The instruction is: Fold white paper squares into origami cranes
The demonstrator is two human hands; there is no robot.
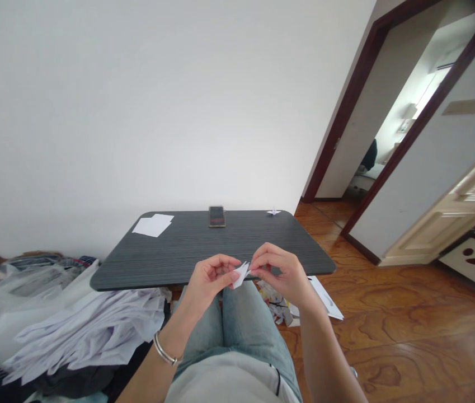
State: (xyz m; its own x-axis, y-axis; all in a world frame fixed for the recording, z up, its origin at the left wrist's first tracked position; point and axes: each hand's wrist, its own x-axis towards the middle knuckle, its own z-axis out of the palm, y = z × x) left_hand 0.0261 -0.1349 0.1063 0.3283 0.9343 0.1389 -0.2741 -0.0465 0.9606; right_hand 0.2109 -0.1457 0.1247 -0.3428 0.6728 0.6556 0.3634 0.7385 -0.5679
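Observation:
Both my hands meet just in front of the near edge of a dark wood-grain table [203, 252]. Between them is a small piece of folded white paper [241, 273]. My left hand [210, 280] pinches its left side with curled fingers; a silver bracelet sits on that wrist. My right hand [281, 271] pinches the paper's right side with thumb and fingertips. The paper hangs over my lap in light jeans, clear of the tabletop.
On the table lie white paper sheets [153, 225] at far left, a phone [216, 216] at the far middle, and a small folded paper figure [273, 212] at far right. Heaped clothes and bags [73, 330] fill the left. Crumpled paper [281, 308] lies on the wooden floor. An open doorway [392, 134] stands right.

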